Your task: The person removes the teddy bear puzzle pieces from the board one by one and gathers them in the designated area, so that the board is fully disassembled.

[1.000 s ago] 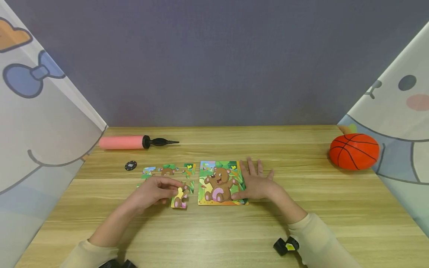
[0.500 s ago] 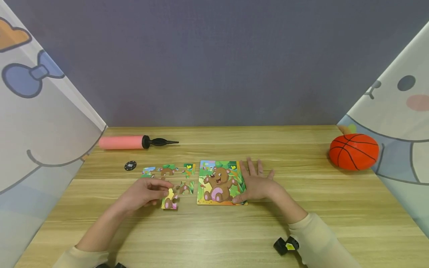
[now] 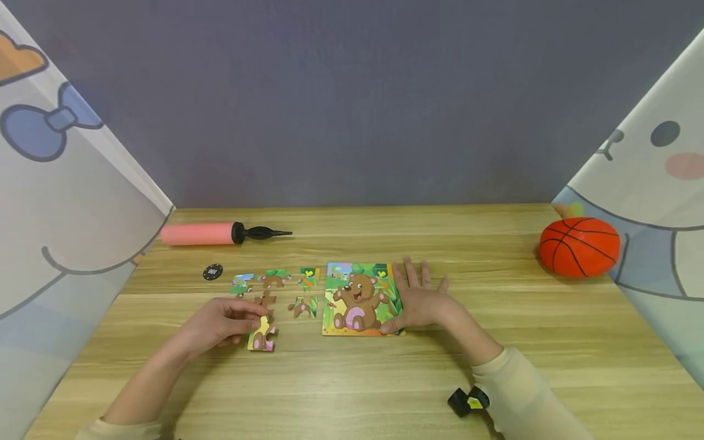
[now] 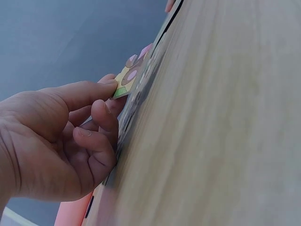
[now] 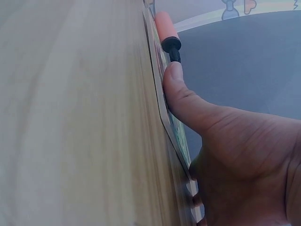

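Between thumb and fingertips my left hand (image 3: 216, 324) pinches a puzzle piece (image 3: 261, 340) printed with a bear's foot on yellow and pink. In the left wrist view that same piece (image 4: 131, 75) is tilted, close to the tabletop. Several loose pieces, such as the leafy one (image 3: 304, 307) and the bear-head one (image 3: 275, 278), lie just beyond the left hand. To their right is a square bear picture board (image 3: 357, 299). My right hand (image 3: 423, 304) rests with spread fingers on the board's right edge; its thumb (image 5: 176, 84) lies over the rim in the right wrist view.
A pink hand pump (image 3: 200, 233) with a black nozzle lies at the back left. Near it is a black round chip (image 3: 212, 272). A red basketball (image 3: 579, 247), partly deflated, sits at the right. A grey wall (image 3: 363, 104) borders the table's back.
My left hand has moved left and slightly nearer with the pinched piece, uncovering more of the loose pieces behind it. The right hand stays at the board.
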Motion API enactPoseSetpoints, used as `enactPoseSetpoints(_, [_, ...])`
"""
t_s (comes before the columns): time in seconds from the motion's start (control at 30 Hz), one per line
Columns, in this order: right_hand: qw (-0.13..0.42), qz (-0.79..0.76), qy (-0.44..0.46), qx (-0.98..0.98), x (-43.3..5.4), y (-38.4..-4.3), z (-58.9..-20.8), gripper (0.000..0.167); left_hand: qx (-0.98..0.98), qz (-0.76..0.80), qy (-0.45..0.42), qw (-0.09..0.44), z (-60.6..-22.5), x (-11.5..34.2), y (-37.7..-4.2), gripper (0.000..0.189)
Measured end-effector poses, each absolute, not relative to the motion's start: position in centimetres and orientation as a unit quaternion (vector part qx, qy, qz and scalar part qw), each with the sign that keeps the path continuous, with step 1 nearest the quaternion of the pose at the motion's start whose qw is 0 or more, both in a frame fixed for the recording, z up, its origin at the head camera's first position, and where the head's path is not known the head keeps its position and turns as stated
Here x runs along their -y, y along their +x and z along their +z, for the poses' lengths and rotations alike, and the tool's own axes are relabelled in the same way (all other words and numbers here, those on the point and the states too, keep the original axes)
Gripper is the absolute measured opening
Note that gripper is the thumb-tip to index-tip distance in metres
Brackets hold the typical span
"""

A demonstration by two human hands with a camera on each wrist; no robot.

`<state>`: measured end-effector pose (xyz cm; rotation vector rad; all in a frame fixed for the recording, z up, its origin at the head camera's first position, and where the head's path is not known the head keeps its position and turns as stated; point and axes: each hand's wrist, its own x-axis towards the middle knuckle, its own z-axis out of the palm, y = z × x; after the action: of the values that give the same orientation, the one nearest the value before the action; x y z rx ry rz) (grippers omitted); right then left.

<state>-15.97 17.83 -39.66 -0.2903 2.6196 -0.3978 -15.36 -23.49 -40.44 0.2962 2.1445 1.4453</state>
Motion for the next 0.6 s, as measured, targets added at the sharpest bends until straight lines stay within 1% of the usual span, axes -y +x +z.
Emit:
enactPoseSetpoints(0.13, [0.235, -0.149, -0.107, -0.955, -17.8, -16.0, -39.6, 0.143, -0.794, 0.535, 0.115, 0.263, -40.5, 24.4, -15.0, 0.033])
enactPoseSetpoints(0.37, [0.236, -0.144, -0.105, -0.955, -17.9, -16.0, -39.8, 0.142, -0.792, 0.542, 0.093, 0.264, -40.5, 25.8, -14.8, 0.036])
enactPoseSetpoints(0.6, [0.231, -0.139, -0.106, -0.957, -17.8, -16.1, -39.8, 0.143, -0.786, 0.551, 0.089, 0.266, -40.4, 26.8, -14.6, 0.036])
